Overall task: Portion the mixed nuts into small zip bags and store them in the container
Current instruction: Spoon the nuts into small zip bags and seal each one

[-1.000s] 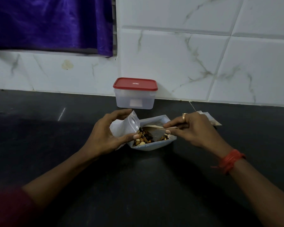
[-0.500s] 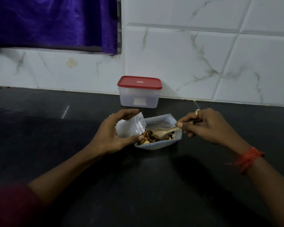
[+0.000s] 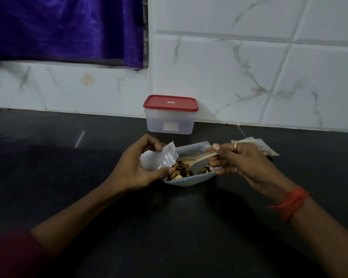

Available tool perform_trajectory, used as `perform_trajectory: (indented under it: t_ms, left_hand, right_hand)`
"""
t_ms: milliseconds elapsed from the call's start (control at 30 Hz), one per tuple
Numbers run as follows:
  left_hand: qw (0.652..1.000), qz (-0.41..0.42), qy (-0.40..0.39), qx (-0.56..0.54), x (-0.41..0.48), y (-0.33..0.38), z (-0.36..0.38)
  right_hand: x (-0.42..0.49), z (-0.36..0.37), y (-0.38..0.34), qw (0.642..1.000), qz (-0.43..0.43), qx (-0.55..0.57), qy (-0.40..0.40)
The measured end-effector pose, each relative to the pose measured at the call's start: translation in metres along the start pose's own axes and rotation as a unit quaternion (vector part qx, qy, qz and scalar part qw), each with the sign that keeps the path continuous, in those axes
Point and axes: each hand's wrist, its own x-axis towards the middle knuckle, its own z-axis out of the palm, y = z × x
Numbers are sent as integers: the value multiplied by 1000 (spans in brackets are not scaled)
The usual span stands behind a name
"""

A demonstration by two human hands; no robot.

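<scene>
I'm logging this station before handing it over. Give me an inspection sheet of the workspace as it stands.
Surface: dark countertop, glossy.
Job's things: mixed nuts in a pale tray; zip bag at the tray's left edge; spoon over the nuts; container at the wall, red lid on.
Clutter: flat packets behind the right hand.
Hands: left hand grips the zip bag; right hand grips the spoon handle.
Cables: nothing seen.
Surroundings: white veined tiles; purple curtain upper left.
</scene>
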Motion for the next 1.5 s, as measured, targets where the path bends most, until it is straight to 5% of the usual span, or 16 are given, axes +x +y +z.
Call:
perform_trajectory:
  t_ms: [900, 1500]
  left_hand:
    - [1000, 7, 10, -21, 3, 0, 1]
    - [999, 14, 17, 42, 0, 7, 4]
  right_hand:
    - [-1, 18, 6, 992, 74, 70, 79]
    - [-2, 9, -9, 977, 1, 148, 156]
